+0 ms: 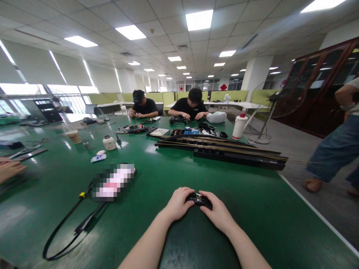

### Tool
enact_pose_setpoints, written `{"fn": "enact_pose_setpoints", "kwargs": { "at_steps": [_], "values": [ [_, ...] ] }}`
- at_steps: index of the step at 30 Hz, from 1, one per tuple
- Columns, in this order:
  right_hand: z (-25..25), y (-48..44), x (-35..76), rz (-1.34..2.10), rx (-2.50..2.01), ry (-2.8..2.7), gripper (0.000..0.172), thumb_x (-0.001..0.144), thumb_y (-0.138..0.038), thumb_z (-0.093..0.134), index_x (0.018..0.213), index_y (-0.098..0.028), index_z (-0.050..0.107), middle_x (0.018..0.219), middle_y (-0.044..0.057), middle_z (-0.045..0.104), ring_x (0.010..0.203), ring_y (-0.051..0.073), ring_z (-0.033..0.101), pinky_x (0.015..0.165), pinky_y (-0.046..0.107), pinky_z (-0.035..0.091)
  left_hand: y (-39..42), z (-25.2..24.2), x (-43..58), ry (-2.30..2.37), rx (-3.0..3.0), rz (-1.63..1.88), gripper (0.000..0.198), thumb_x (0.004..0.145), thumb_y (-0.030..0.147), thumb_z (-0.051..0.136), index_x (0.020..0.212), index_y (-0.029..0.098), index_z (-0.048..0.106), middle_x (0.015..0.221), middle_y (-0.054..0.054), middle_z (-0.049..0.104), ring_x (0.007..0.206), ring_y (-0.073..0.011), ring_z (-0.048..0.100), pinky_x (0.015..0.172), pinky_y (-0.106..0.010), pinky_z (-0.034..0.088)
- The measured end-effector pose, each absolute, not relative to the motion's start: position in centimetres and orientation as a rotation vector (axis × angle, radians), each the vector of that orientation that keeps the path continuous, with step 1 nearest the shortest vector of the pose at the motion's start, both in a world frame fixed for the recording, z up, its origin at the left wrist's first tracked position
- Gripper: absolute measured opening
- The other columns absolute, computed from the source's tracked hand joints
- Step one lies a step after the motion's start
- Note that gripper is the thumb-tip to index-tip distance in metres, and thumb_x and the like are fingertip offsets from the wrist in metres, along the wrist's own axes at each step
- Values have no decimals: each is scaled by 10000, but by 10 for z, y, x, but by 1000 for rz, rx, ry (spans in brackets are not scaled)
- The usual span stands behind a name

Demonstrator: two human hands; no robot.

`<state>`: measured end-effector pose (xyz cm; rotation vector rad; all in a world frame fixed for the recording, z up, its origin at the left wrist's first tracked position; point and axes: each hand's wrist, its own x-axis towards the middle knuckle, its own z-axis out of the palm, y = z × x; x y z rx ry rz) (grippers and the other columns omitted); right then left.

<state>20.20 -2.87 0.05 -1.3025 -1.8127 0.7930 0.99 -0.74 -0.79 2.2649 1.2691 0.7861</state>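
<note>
Both my hands meet over the green table (174, 175) near its front edge. My left hand (177, 203) and my right hand (217, 213) are closed round a small black device (198, 198) with a shiny middle part, held between the fingertips just above the tabletop. What the device is I cannot make out. To my left lies a blurred pink-and-dark object (113, 182) with a black cable (71, 228) looping from it toward the front edge.
Long black rails (224, 149) lie across the table's far right. A white jar (109, 142), a white bottle (239, 126), a cup (74, 136) and small tools sit farther back. Two people sit at the far end; another person's hand (9, 169) rests at the left; someone stands at the right.
</note>
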Motion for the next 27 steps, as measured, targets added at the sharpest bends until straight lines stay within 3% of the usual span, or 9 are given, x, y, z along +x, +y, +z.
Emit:
{"fn": "enact_pose_setpoints", "kwargs": {
  "at_steps": [27],
  "values": [
    [0,-29,202,776,-1316,-1806,446,651,-113,524,1080,-193,612,1135,71,632,1082,215,566,991,383,398,-10,-5,9,1261,2249,784,408,776,224,618,1176,227,540,1207,-64,552,1126,-241,475,986,-398,361]
  ]
}}
